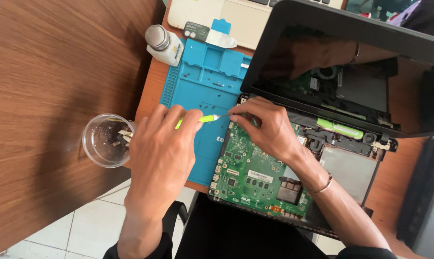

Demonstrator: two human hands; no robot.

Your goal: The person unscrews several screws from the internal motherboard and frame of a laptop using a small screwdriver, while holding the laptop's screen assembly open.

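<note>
- Left hand [162, 144] closed round the lime-green handle of a small screwdriver [205, 118], fingers curled over the top, shaft running out past the fingertips toward the other hand
- Right hand [267, 127] pinched at the driver's metal tip, fingertips pressed together right where it meets the corner of the green motherboard [250, 168]; whether a screw sits between them cannot be told
- Board lies in an opened laptop [351, 163], base bare, black lid [351, 43] tilted up beyond the right hand
- Under the left grip and ahead of it: blue silicone repair mat [202, 76], tiny screws scattered in its trays
- Outboard of the left hand, touching its edge in view: clear plastic cup [104, 140] with small parts inside
- Far beyond the left grip: white bottle [164, 45] with a grey cap
- Step judged: working a screw at the board's corner, tip being steadied
- Next move likely calls for the tip seated square in the screw head, light downward pressure, left fingers twirling while the right guides
</note>
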